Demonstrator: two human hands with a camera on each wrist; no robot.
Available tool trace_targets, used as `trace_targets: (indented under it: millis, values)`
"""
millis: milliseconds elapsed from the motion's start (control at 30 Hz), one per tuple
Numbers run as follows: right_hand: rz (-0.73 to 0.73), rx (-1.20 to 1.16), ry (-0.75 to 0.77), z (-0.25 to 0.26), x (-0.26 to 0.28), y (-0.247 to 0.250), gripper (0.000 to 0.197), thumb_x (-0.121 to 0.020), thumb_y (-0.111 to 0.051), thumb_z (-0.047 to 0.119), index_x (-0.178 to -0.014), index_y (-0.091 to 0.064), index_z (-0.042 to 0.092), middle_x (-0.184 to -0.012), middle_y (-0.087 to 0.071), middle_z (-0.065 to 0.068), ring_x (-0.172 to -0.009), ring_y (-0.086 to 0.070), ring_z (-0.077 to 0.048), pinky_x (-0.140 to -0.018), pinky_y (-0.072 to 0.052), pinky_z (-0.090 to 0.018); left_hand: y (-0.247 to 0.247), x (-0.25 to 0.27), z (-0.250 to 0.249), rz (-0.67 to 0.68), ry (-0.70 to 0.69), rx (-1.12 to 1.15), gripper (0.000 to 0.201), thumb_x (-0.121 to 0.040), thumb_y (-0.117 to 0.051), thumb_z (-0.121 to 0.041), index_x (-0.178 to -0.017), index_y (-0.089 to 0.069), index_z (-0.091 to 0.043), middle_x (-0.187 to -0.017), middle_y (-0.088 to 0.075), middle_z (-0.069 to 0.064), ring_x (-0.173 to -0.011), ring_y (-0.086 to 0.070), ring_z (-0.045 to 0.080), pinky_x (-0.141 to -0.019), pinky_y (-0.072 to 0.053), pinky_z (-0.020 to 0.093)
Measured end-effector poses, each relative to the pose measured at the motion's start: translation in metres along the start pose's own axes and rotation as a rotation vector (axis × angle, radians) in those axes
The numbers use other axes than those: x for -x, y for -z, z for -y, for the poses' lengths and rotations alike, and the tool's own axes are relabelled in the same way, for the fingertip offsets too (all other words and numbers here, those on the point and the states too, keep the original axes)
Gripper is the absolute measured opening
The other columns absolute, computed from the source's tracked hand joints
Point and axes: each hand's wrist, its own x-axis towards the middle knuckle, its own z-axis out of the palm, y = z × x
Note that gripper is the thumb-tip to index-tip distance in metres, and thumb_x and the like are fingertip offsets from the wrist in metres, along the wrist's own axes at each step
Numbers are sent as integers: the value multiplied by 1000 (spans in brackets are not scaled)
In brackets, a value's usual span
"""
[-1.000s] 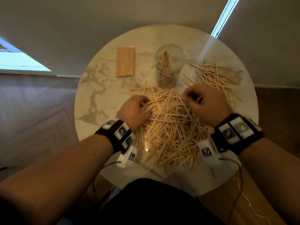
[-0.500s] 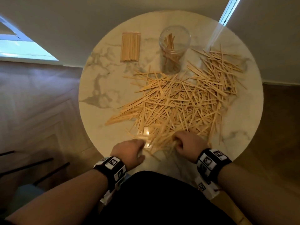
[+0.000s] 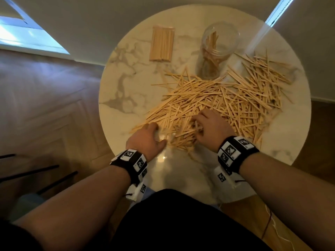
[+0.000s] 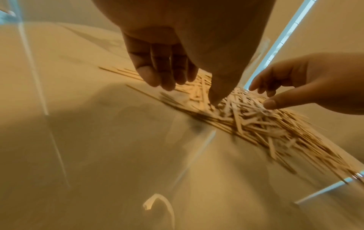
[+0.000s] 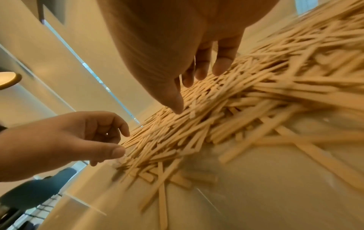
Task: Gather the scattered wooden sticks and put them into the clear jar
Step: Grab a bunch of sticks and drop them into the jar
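Reaching into scattered sticks (image 3: 208,104), well short of clear jar (image 3: 215,49) | left wrist: left hand (image 4: 167,66) loose, holding nothing; sweeping risked pushing sticks off table (image 3: 116,87) | right wrist: right hand (image 5: 197,65) spread, empty; tangled sticks could slip.

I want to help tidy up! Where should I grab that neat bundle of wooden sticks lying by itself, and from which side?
Grip the neat bundle of thin wooden sticks around its middle, coming down from above with fingers on its two long sides. The sticks lie flat and parallel on the round marble table, so squeezing across them probably keeps them together; lifting one end would likely let them fan out.
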Motion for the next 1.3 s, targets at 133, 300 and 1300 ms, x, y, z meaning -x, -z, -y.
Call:
trace_targets:
  millis: [133,300,1300]
  values:
    - [143,184,23,17,-35,7,74,-82,-72,31,-150,-45,21,-151,-43,-9,-135,-41,-34,-104,-48,-50,17,-14,33,-55,35,14,77,-79,-74,-49,-144,-38,-27,-137,-49,3,-120,-54,29,-94,-54,48]
    - [249,260,66,39,-75,16,59,-92,-60,40,-147,-46,23,-152,-44,-3,-138,-40,-29,-110,-41,-51,30,-39,44,26,11,-18,69,-81,-71,-41,-143,-44,-26,-132,-48,3,-119,-54,29,-95,-54,47]
    - [429,407,268,103,-150,-9,37,-101,-50,18,-138,-47,17,-143,-44,-7,-130,-40,-28,-106,-39,-45,37,-47,113,-174,63,482,22,-102,-54,-35,-111,-67,-19,-107,-62,-3,-90,-61,18,-78,-42,27]
